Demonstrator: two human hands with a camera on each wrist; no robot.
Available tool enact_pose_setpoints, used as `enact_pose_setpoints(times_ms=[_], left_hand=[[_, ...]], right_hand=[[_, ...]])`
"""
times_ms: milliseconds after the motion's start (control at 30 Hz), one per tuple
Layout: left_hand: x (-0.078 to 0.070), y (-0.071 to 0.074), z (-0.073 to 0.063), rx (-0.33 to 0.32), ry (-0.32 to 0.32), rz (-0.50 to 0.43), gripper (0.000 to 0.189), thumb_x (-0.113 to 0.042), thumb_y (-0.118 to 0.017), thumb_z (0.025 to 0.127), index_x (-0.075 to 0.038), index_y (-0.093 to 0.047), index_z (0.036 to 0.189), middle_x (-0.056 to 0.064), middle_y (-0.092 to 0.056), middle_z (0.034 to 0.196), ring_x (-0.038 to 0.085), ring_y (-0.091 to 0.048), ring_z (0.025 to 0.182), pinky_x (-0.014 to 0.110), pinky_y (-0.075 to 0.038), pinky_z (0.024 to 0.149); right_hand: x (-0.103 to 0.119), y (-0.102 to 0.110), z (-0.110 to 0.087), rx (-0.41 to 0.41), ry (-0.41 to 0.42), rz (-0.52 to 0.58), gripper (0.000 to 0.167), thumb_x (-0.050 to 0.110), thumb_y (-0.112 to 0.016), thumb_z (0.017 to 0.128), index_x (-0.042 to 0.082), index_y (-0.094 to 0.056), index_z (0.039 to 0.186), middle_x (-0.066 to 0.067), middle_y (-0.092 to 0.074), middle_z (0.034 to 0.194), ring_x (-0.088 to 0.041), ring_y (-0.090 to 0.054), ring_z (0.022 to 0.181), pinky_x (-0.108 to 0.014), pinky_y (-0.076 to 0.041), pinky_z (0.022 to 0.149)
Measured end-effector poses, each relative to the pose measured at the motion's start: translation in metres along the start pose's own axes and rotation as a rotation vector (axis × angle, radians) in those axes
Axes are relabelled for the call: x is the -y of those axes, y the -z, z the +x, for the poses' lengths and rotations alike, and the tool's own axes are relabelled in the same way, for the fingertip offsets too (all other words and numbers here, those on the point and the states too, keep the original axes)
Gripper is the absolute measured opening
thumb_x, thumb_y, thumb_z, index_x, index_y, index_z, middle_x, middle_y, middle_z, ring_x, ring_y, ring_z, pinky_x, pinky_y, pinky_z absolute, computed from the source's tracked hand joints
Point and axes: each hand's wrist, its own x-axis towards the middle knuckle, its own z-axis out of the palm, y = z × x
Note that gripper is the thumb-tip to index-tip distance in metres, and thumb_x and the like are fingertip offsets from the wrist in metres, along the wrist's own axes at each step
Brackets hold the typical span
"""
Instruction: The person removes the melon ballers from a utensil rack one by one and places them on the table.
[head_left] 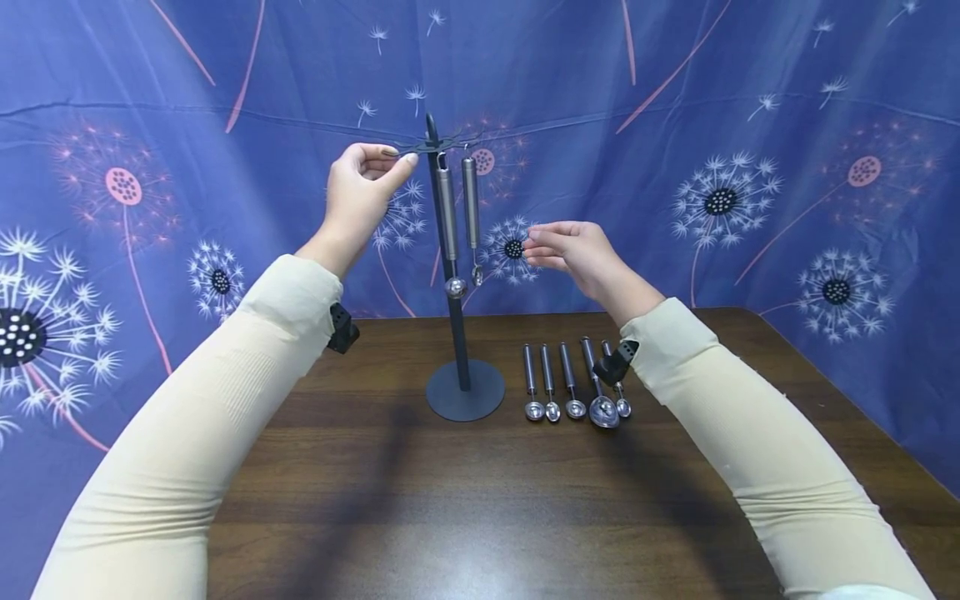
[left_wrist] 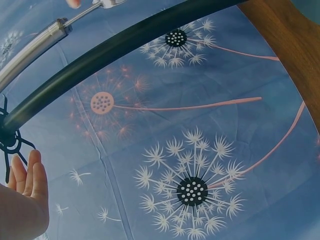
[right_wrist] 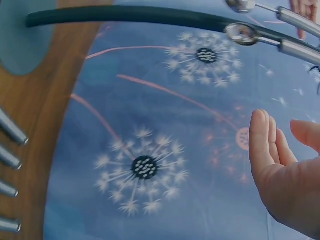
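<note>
We find the left hand (head_left: 363, 185) at the top of the black stand (head_left: 458, 342), its fingers together at the tip of one prong of the hook ring (head_left: 435, 147), which they appear to pinch. The right hand (head_left: 577, 254) is raised to the right of the stand, its fingers extended and holding nothing; the right wrist view shows the thumb set apart from them. Between the hands, two metal utensils (head_left: 471, 200) hang from the hook ring, long axes near upright, handles up and heads down. Both lie to the left of the right hand's fingers and clear of them; the left hand is the nearer to their upper ends. Five further utensils (head_left: 569, 375) lie side by side on the wooden surface (head_left: 345, 467), to the right of the stand's base (head_left: 480, 400) and below the right hand, which is the nearer to them. Their handles point toward the fabric backdrop (head_left: 600, 125), their heads toward the near side; a black wrist camera (head_left: 617, 361) hides part of the row's right end. We note no container in any view; the stand alone bears utensils off the surface.
</note>
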Motion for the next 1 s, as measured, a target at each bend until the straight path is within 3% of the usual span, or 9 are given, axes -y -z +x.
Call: enact_pose_setpoints(times_ms=[333, 467, 700, 1000], left_hand=[[-0.001, 0.0, -0.001, -0.001, -0.002, -0.005, 0.031, -0.029, -0.072, 0.087, -0.01, -0.058, 0.107, -0.006, -0.058, 0.095, 0.007, -0.056, 0.093, 0.021, -0.045, 0.081], [0.0, 0.0, -0.001, 0.001, 0.002, -0.002, 0.032, -0.029, -0.072, 0.087, -0.01, -0.057, 0.108, -0.006, -0.058, 0.096, 0.007, -0.056, 0.094, 0.021, -0.046, 0.082], [0.001, 0.001, -0.001, 0.008, 0.008, 0.011, 0.035, -0.03, -0.071, 0.088, -0.009, -0.057, 0.111, -0.006, -0.057, 0.097, 0.007, -0.057, 0.094, 0.022, -0.047, 0.084], [0.0, 0.0, -0.001, 0.011, -0.002, 0.014, 0.036, -0.031, -0.07, 0.089, -0.008, -0.056, 0.112, -0.005, -0.056, 0.098, 0.011, -0.056, 0.098, 0.022, -0.047, 0.086]], right_hand=[[0.018, -0.018, -0.001, 0.068, 0.057, 0.018, 0.042, 0.017, -0.066, 0.093, 0.003, -0.057, 0.132, -0.016, -0.065, 0.12, -0.023, -0.067, 0.104, -0.04, -0.048, 0.103], [0.022, -0.03, -0.001, 0.096, 0.081, -0.011, 0.042, 0.018, -0.064, 0.094, 0.005, -0.056, 0.133, -0.018, -0.061, 0.128, -0.025, -0.064, 0.113, -0.039, -0.047, 0.104], [0.021, -0.044, 0.002, 0.114, 0.108, -0.084, 0.04, 0.018, -0.059, 0.097, 0.006, -0.055, 0.135, -0.016, -0.062, 0.128, -0.024, -0.062, 0.115, -0.031, -0.051, 0.099], [0.02, -0.055, 0.003, 0.164, 0.168, -0.026, 0.038, 0.014, -0.059, 0.097, 0.005, -0.055, 0.134, -0.011, -0.063, 0.121, -0.021, -0.063, 0.105, -0.038, -0.05, 0.1]])
